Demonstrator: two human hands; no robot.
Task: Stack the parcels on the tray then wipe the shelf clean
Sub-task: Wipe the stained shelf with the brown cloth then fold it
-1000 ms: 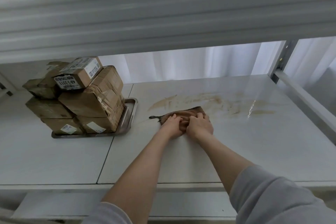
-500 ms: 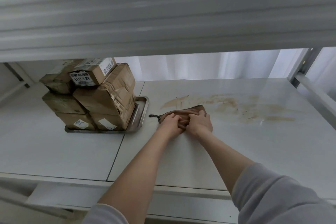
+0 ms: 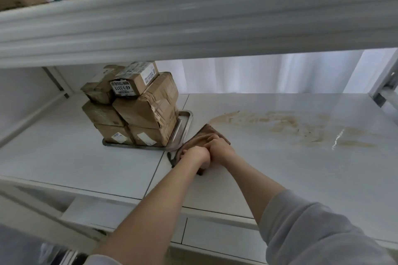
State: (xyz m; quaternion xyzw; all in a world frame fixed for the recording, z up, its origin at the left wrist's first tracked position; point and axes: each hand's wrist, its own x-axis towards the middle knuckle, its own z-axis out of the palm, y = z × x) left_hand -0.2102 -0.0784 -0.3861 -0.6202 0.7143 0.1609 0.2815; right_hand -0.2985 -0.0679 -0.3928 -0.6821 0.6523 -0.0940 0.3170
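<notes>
Pressing side by side, the left hand [image 3: 195,154] and right hand [image 3: 220,149] both curl their fingers onto one brown cloth [image 3: 199,135] on the white shelf [image 3: 269,178], just beside one metal tray [image 3: 185,122] bearing six visible stacked parcels [image 3: 146,112]; one tan smear [image 3: 280,122] spreads to the right.

Loaded tray [image 3: 187,121] of parcels [image 3: 140,112] blocks leftward; shelf [image 3: 280,170] runs free rightward.

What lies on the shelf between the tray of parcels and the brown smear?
In the head view, a brown cloth lies there, held by the left hand and right hand, beside the tray rim.
</notes>
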